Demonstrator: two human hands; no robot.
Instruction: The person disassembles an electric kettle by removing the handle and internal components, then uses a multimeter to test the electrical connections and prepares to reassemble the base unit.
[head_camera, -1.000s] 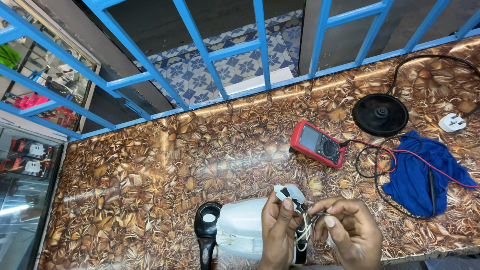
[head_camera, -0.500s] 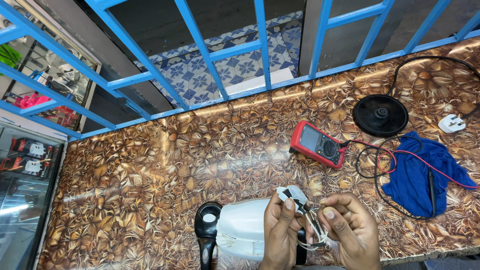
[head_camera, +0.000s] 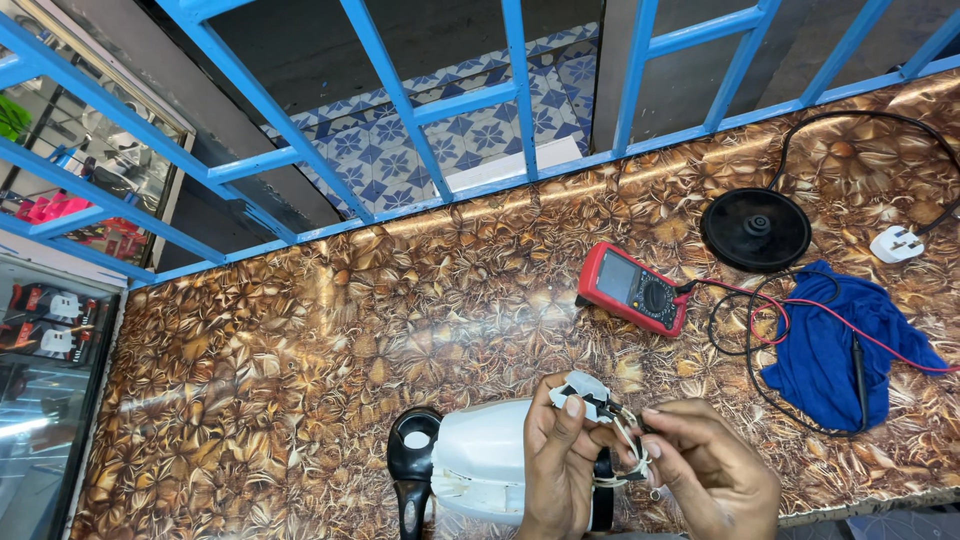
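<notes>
While the head camera looks straight down on the patterned brown counter (head_camera: 300, 380), both hands work at about six o'clock in the frame: the left hand (head_camera: 556, 470) is closed around a small white part (head_camera: 583, 388) pinched at its fingertips, and the right hand (head_camera: 710, 475) pinches the thin white wires (head_camera: 630, 462) that hang from it. Just under the left hand, lying on its side, is a white electric kettle (head_camera: 480, 470) with a black handle (head_camera: 412, 470); whether the part is still joined to the kettle is hard to tell, since the fingers cover the join. The kettle body looks light, smooth and likely slippery, best held by the handle; the wires are limp and fragile, safer gripped near the part. Nothing shows inside the kettle from this angle. Toward two o'clock sits a red multimeter (head_camera: 632, 287), its leads running to a blue cloth (head_camera: 830, 350) at three o'clock, with a round black kettle base (head_camera: 755, 229) and a white plug (head_camera: 896, 243) beyond.
</notes>
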